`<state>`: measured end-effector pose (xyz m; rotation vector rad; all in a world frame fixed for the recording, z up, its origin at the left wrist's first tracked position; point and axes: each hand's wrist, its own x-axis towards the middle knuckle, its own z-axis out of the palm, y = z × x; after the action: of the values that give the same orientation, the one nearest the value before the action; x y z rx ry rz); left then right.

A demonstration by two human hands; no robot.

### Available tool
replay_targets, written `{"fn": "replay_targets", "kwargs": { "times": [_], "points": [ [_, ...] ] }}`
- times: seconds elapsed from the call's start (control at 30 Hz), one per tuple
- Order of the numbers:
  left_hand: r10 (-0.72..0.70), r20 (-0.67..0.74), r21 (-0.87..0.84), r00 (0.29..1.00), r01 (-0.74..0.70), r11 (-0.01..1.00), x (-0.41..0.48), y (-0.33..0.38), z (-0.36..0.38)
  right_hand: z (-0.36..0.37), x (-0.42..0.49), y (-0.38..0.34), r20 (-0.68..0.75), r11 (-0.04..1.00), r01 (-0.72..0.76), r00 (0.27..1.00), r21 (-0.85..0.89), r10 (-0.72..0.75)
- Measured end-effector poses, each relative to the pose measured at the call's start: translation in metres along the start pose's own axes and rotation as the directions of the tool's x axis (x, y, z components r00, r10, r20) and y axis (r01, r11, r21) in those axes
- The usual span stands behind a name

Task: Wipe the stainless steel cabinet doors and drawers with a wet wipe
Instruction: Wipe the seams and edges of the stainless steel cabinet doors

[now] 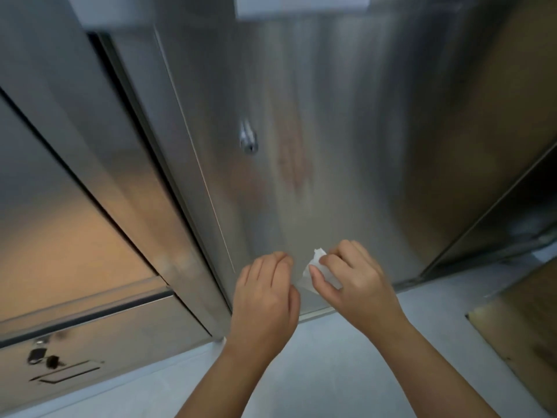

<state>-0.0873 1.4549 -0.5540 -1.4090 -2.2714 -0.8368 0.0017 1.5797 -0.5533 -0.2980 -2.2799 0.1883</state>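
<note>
Currently pinching wet wipe (pixel 316 265) between thumb and curled fingers of right hand (pixel 352 279), low before cabinet door (pixel 346 146), near bottom edge. Curling left hand (pixel 265 291) just beside; cannot tell whether gripping wipe.

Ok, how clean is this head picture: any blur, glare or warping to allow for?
Head view: motion blur smears the knob and the steel door; the wide lens bows the door edges; a warm orange reflection fills the left panel; the left hand, right hand and wet wipe look sharper.
</note>
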Motion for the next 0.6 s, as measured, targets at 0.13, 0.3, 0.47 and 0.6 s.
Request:
{"fn": "replay_targets", "kwargs": {
  "times": [0.13,0.3,0.47,0.6],
  "points": [
    [-0.008,0.049,-0.035,0.999,0.010,0.999,0.044,0.049,-0.062,-0.077,0.048,-0.012,-0.023,0.999,-0.021,1.000,-0.033,0.020],
    [0.015,0.084,-0.058,0.996,-0.010,0.998,0.091,0.108,-0.127,-0.163,0.095,-0.024,-0.059,0.997,-0.051,0.997,-0.057,0.048],
    [0.039,0.069,-0.052,0.997,-0.035,0.998,0.130,0.160,-0.183,-0.241,0.117,-0.028,-0.072,0.992,-0.065,0.996,-0.107,0.057],
    [0.059,0.069,-0.032,0.996,-0.057,0.998,0.146,0.197,-0.216,-0.294,0.125,-0.027,-0.091,0.990,-0.071,0.994,-0.119,0.061]
  ]
}}
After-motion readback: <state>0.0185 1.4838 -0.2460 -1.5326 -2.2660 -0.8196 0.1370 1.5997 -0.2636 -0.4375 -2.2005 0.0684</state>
